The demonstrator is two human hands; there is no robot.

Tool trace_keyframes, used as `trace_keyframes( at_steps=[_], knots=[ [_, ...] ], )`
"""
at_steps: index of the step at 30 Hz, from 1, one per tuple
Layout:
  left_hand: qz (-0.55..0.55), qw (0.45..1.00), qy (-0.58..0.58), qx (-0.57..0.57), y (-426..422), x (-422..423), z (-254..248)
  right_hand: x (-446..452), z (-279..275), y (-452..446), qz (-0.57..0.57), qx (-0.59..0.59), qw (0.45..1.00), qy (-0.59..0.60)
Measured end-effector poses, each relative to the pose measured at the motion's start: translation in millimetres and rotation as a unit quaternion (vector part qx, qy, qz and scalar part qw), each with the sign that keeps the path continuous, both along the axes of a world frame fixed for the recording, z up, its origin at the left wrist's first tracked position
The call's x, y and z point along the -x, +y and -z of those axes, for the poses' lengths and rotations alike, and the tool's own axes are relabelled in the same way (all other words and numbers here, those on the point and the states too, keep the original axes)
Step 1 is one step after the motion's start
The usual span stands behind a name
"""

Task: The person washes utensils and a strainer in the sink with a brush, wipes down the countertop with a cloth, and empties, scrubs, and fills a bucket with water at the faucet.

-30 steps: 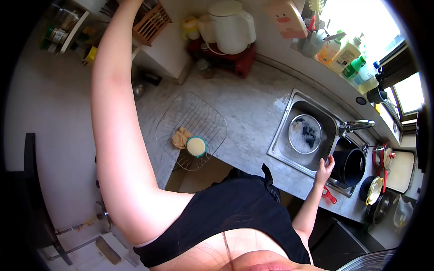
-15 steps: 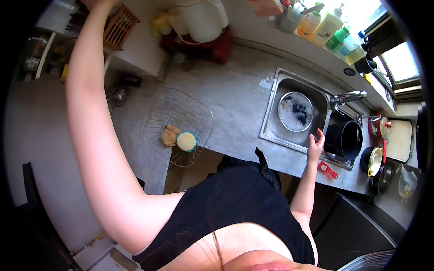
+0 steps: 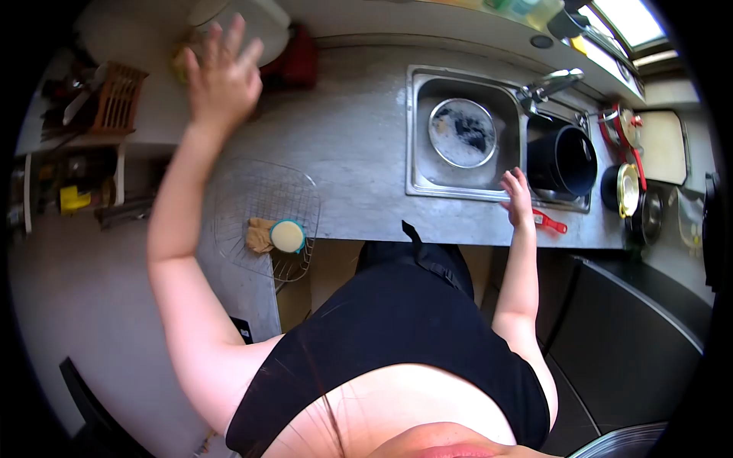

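Note:
My left hand is raised at the upper left with its fingers spread and nothing in them. It overlaps the white kettle-like appliance in view; whether they touch I cannot tell. By the front edge of the metal sink, my right hand is held with bare, stretched fingers. A round pan or bowl of suds with something dark in it lies in the sink's left basin. In the right basin a large black pot leans on its side. A red-handled tool lies beside my right hand.
A wire basket on the counter holds a brown cloth and a round teal-rimmed item. A wooden slotted holder hangs at left. Pans, a yellow-rimmed pot and a white board crowd the right end.
My left hand has come away from beside the wooden holder, toward the appliance, with its fingers now fully in view. The view has shifted; my right hand stays near the sink's front edge.

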State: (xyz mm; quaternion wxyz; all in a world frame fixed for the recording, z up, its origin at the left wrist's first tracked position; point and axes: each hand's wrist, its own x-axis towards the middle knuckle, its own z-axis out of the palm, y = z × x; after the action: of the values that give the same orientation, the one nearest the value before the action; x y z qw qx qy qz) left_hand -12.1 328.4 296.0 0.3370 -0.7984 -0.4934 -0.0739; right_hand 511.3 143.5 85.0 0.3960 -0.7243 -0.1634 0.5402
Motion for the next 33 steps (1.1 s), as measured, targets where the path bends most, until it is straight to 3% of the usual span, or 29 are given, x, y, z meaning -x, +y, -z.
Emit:
trace_keyframes(
  at_steps=[1, 3, 6, 9, 11, 13, 19, 22, 23, 25, 26, 27, 28, 29, 30, 32, 33],
  knots=[
    [-0.004, 0.999, -0.002, 0.04, -20, -18, 22, -23, 37, -2, -0.105, -0.042, 0.97, -0.214],
    [0.026, 0.991, -0.059, 0.119, -54, -42, 62, -38, 34, -8, -0.151, -0.093, 0.956, -0.232],
    [-0.028, 0.958, -0.145, 0.247, -100, -68, 106, -51, 39, -12, -0.176, -0.021, 0.913, -0.368],
    [-0.079, 0.921, -0.222, 0.31, -142, -86, 149, -70, 80, -13, -0.229, -0.044, 0.916, -0.328],
    [-0.101, 0.898, -0.238, 0.356, -163, -104, 165, -65, 73, -8, -0.25, 0.003, 0.919, -0.304],
    [-0.117, 0.88, -0.248, 0.388, -180, -122, 173, -84, 67, -14, -0.332, -0.023, 0.861, -0.385],
    [-0.167, 0.834, -0.326, 0.412, -211, -129, 209, -177, 83, -88, -0.274, 0.243, 0.729, -0.578],
    [-0.221, 0.749, -0.433, 0.45, -223, -120, 258, -218, 117, -118, -0.348, 0.21, 0.677, -0.614],
    [-0.267, 0.656, -0.56, 0.429, -224, -127, 264, -211, 103, -114, -0.375, 0.166, 0.647, -0.643],
    [-0.33, 0.427, -0.766, 0.349, -225, -142, 278, -193, 80, -93, -0.423, 0.107, 0.706, -0.557],
    [-0.394, 0.375, -0.781, 0.306, -224, -141, 290, -184, 89, -94, -0.402, -0.018, 0.747, -0.53],
    [-0.45, 0.346, -0.785, 0.249, -223, -143, 302, -175, 102, -91, -0.371, -0.144, 0.774, -0.492],
    [-0.5, 0.314, -0.784, 0.192, -220, -147, 315, -156, 110, -81, -0.368, -0.168, 0.796, -0.451],
    [-0.55, 0.277, -0.777, 0.136, -220, -150, 331, -127, 96, -57, -0.343, -0.004, 0.905, -0.25],
    [-0.558, 0.245, -0.787, 0.095, -221, -145, 362, -94, 71, -22, -0.357, 0.04, 0.913, -0.195],
    [-0.661, 0.191, -0.724, 0.049, -189, -146, 382, -43, 100, 31, -0.336, -0.206, 0.881, -0.262],
    [-0.641, 0.157, -0.75, -0.047, -182, -147, 387, -16, 99, 66, -0.338, -0.192, 0.891, -0.235]
  ],
)
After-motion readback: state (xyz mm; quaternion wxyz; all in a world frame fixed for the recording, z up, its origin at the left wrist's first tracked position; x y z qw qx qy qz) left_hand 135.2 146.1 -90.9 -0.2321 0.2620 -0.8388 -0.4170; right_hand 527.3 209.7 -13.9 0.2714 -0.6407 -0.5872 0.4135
